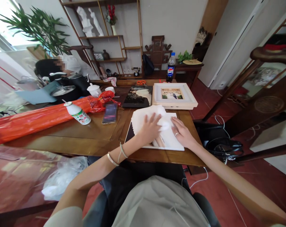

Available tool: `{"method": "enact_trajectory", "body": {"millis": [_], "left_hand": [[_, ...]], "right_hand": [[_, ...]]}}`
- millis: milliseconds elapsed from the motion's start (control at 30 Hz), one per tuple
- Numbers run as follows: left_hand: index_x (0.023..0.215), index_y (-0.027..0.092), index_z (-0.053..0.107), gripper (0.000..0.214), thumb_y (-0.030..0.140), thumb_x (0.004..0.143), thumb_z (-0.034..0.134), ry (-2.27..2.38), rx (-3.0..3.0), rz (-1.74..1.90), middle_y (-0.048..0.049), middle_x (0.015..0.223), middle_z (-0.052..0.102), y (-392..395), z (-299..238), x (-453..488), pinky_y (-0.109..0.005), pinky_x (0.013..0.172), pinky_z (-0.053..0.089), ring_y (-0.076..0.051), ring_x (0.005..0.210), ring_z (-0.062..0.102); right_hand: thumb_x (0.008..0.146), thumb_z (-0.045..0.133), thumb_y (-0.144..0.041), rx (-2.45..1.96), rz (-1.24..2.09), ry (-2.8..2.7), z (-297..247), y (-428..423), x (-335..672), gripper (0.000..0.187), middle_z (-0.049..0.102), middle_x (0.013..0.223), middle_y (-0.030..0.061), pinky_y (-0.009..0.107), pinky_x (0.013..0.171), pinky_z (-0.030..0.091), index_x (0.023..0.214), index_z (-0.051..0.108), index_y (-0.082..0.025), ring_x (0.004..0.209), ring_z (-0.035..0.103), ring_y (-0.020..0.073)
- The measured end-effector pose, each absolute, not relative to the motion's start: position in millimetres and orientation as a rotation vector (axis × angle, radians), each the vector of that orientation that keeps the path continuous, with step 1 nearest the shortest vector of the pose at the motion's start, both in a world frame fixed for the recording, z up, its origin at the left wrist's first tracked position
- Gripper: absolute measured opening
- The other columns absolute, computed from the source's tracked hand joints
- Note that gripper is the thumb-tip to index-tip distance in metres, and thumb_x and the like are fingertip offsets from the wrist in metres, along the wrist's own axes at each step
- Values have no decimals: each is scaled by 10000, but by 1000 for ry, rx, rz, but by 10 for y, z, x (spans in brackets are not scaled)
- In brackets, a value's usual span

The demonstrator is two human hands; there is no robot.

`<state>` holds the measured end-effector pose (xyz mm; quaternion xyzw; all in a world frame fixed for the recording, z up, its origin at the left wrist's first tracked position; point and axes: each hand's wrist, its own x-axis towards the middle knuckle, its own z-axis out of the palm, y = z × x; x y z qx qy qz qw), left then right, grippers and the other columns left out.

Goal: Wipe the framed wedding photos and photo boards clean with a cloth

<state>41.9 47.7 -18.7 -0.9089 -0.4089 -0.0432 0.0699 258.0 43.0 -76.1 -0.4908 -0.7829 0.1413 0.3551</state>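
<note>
A flat photo panel [162, 143] with a white edge lies on the wooden table in front of me. Over its upper part is spread a white cloth [140, 116] with a scalloped edge. My left hand [150, 128] presses flat on the cloth, fingers spread. On the panel's right side rests my right hand [183, 135], its fingers stretched out near the cloth's edge. Much of the picture is hidden by cloth and hands. Just beyond them are a dark photo panel [133, 98] and a white box frame [192, 101] holding a small picture.
Left of the panel are a phone [109, 113], a white bottle [78, 113] tilted over and a long red plastic-wrapped bundle [43, 114]. Behind stand a cola bottle [170, 70], orange scissors [141, 82] and a white lidded cup [94, 90]. Another person [73, 64] is at the far left.
</note>
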Motion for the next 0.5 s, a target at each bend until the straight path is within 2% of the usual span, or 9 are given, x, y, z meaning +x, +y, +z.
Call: {"method": "enact_trajectory", "body": {"millis": [167, 300, 367, 500], "left_hand": [[994, 173, 727, 228, 203, 896, 523, -1065, -2787, -68, -150, 1499, 370, -180, -139, 603, -676, 1007, 353, -445, 1363, 324], [940, 204, 732, 181, 215, 851, 574, -979, -2805, -125, -117, 1517, 348, -575, -181, 512, -656, 1034, 337, -435, 1384, 288], [958, 212, 719, 174, 234, 859, 578, -1013, -2815, -154, -99, 1529, 331, -521, -194, 461, -638, 1058, 324, -407, 1399, 275], [971, 173, 699, 185, 247, 896, 547, -1054, -2878, -125, -104, 1511, 365, 25, -118, 424, -593, 1093, 311, -367, 1404, 287]], "right_hand": [[891, 407, -190, -1182, 400, -2052, -790, 438, 2620, 529, 430, 1487, 85, 525, 1160, 294, 1418, 430, -228, 1414, 325, 269], [846, 391, -110, -1206, 421, -2061, -809, 442, 2628, 572, 412, 1494, 115, 493, 1176, 276, 1413, 437, -169, 1422, 310, 260], [844, 391, -109, -1214, 412, -2070, -817, 448, 2626, 573, 403, 1496, 125, 488, 1180, 269, 1414, 432, -152, 1426, 300, 261], [869, 410, -160, -1179, 375, -2077, -815, 461, 2614, 532, 419, 1480, 114, 536, 1160, 283, 1399, 445, -194, 1420, 303, 284]]}}
